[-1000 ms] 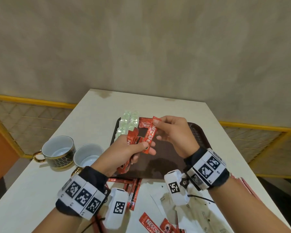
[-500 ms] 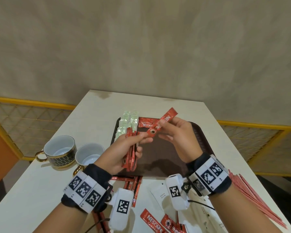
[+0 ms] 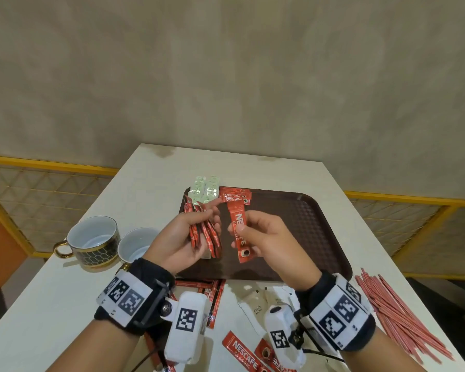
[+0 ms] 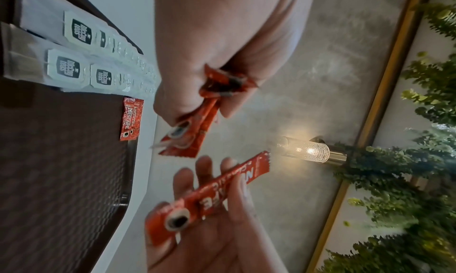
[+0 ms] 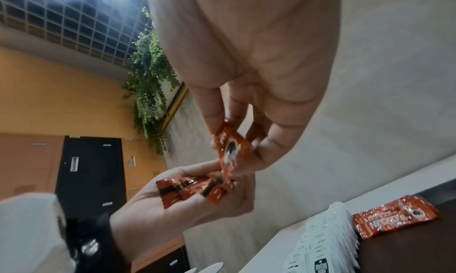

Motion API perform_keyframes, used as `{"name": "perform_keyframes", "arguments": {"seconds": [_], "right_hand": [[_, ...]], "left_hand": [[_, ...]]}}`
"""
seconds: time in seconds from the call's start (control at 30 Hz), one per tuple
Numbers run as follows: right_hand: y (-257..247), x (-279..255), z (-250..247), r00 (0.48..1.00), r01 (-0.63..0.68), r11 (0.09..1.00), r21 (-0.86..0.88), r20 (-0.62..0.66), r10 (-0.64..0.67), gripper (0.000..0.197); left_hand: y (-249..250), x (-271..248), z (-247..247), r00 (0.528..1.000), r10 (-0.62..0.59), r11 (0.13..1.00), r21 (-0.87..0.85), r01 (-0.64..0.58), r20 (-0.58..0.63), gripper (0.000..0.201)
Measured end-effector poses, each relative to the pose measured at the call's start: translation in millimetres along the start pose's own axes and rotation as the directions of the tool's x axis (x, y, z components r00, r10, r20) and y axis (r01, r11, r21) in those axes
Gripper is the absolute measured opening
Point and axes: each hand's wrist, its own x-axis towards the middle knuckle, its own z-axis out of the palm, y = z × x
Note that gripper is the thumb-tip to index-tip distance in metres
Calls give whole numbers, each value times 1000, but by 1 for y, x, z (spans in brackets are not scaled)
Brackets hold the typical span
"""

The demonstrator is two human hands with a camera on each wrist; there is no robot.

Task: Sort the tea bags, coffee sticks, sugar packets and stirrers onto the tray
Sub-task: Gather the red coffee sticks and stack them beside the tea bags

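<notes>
My left hand (image 3: 199, 232) grips a bundle of red coffee sticks (image 3: 203, 236) above the left part of the brown tray (image 3: 306, 224). Just right of it, my right hand (image 3: 243, 230) pinches a single coffee stick (image 3: 239, 237), held lengthwise over the tray. The left wrist view shows the bundle (image 4: 195, 125) and the single stick (image 4: 212, 193) apart. Tea bags (image 3: 205, 189) lie at the tray's far left corner, with coffee sticks (image 3: 234, 196) laid beside them. The right wrist view shows the pinched stick (image 5: 231, 150) above the bundle (image 5: 192, 189).
Two cups (image 3: 94, 242) (image 3: 137, 245) stand left of the tray. On the table's near side lie white sugar packets (image 3: 255, 304), loose coffee sticks (image 3: 239, 353) and, at the right, a pile of red stirrers (image 3: 395, 318).
My right hand has drawn one stick out of the bundle, lifted it slanting up, then turned it lengthwise and lowered it. The left hand keeps the bundle.
</notes>
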Motion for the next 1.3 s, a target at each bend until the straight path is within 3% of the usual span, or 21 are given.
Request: {"name": "perform_keyframes", "arguments": {"seconds": [0.13, 0.27, 0.47, 0.57, 0.63, 0.73, 0.83, 0.97, 1.17, 1.3], "right_hand": [[8, -1, 9, 992, 123, 971, -206, 33, -119, 15], [9, -2, 16, 976, 207, 928, -310, 2, -217, 13], [10, 2, 7, 985, 135, 949, -286, -66, -160, 15], [8, 3, -3, 988, 68, 988, -136, -130, -86, 13], [6, 4, -11, 986, 33, 998, -58, -160, -42, 12], [6, 4, -17, 988, -7, 1000, -10, -157, 5, 11], [7, 6, -16, 991, -42, 999, -3, -128, 42, 11], [10, 7, -12, 996, -63, 998, -21, -68, 61, 14], [9, 7, -15, 993, -55, 998, -26, -106, 52, 20], [9, 10, -8, 999, -13, 999, -30, -44, 12, 17]], "left_hand": [[-5, -4, 11, 997, 36, 997, -71, -41, -69, 16], [-9, 1, 8, 997, 71, 995, -73, -74, -44, 23], [-13, 1, 5, 984, 177, 983, 47, -176, -25, 29], [-8, 3, -2, 977, 208, 978, 45, -206, -47, 32], [-5, 3, -7, 959, 252, 965, 105, -240, -129, 26], [-6, 2, -9, 915, 346, 888, 388, -249, -205, 20], [-13, 2, -7, 901, 411, 726, 648, -230, -141, 21], [-22, 5, -2, 898, 430, 588, 784, -199, -94, 19], [-27, 7, -7, 839, 525, 570, 792, -219, -146, 22], [-34, 5, -6, 860, 493, 598, 770, -223, -133, 22]]}}
